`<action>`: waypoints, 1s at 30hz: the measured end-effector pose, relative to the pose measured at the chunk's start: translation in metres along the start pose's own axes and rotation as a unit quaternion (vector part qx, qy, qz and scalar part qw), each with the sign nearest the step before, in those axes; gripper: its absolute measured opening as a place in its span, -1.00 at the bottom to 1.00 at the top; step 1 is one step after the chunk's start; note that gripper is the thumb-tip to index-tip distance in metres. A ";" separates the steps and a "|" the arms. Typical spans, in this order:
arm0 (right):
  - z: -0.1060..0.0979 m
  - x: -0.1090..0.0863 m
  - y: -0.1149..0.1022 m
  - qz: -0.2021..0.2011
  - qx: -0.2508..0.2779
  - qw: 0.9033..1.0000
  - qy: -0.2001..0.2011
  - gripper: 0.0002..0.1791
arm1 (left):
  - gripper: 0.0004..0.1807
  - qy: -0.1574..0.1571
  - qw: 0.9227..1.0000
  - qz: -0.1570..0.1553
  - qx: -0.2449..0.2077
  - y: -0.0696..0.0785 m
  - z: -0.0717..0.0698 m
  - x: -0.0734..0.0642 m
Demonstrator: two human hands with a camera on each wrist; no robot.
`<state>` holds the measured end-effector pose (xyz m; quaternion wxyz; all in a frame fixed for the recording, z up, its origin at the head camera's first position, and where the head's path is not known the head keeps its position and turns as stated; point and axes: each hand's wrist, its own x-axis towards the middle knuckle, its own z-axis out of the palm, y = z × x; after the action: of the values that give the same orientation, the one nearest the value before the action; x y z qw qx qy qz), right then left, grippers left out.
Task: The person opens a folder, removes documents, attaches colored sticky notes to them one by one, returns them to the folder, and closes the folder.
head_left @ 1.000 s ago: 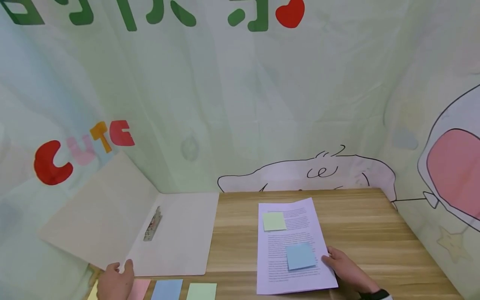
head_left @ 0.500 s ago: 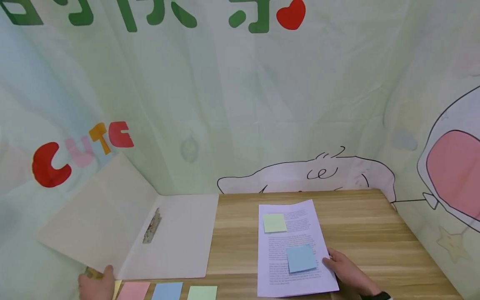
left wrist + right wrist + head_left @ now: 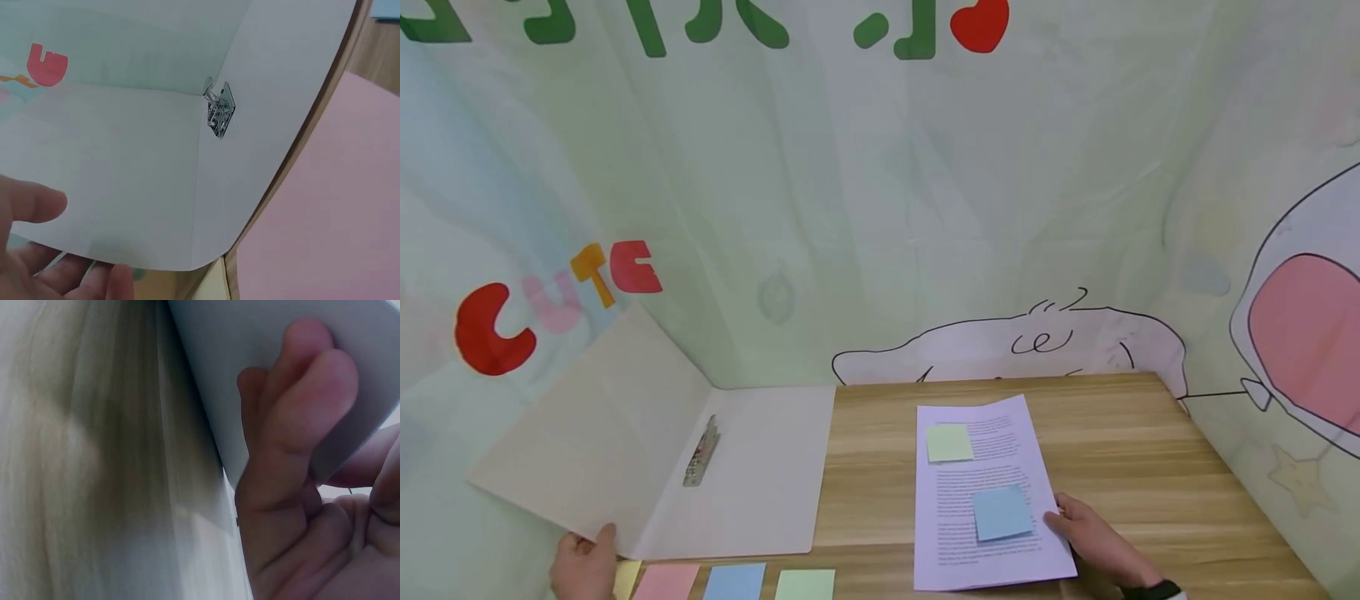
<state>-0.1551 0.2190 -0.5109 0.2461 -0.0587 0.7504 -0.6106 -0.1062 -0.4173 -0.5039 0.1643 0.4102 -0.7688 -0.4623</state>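
Observation:
At the lower left, my left hand [image 3: 583, 567] is at the near edge of a white folder's raised cover [image 3: 595, 433]. In the left wrist view, its fingers [image 3: 65, 272] reach behind that edge, while the thumb stands apart over the cover's inner face. A metal clip [image 3: 702, 454] sits near the folder's fold. My right hand [image 3: 1101, 537] grips the right edge of printed paper sheets [image 3: 943, 533], thumb on top and fingers underneath. A green sticky note [image 3: 949, 442] and a blue sticky note [image 3: 1003, 513] lie on the top page.
Along the table's near side, in front of the folder, are yellow [image 3: 627, 579], pink [image 3: 666, 581], blue [image 3: 734, 581] and green [image 3: 806, 583] paper squares. A printed curtain [image 3: 925, 208] hangs behind the wooden table [image 3: 1120, 433].
My left hand has moved left along the folder's near side, from the fold to the cover's edge, uncovering the pink and yellow squares. The right hand and the sheets have stayed put.

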 end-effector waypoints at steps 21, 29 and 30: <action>0.000 -0.002 -0.006 -0.023 0.036 0.999 -0.010 -0.38 | -0.50 -0.084 0.992 0.074 -0.060 0.014 0.015 -0.017; -0.001 -0.004 -0.007 -0.013 0.029 0.999 0.014 -0.38 | -0.51 -0.131 0.986 0.100 -0.024 0.013 0.023 -0.024; -0.001 -0.005 -0.008 -0.012 0.027 0.999 0.017 -0.38 | -0.51 -0.138 0.985 0.101 -0.020 0.013 0.023 -0.024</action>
<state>-0.1527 0.2195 -0.5023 0.2276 -0.0510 0.7368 -0.6347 -0.1121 -0.3820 -0.5016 0.1107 0.2597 -0.8121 -0.5107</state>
